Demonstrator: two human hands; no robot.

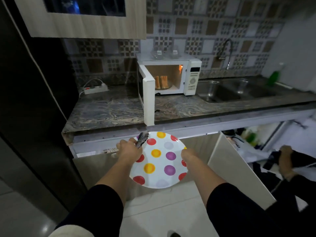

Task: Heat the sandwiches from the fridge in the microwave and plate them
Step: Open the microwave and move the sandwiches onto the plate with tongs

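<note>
A white microwave stands on the counter with its door swung open toward me. Inside, toasted sandwiches stand upright on the turntable. Below the counter edge I hold a white plate with red, yellow and purple dots. My right hand grips the plate's right rim. My left hand holds metal tongs at the plate's upper left, their tips pointing at the counter.
A marbled counter runs left to right, with a power strip at the back left and a steel sink and tap on the right. A cabinet door stands open below. Another person's hand is at the right.
</note>
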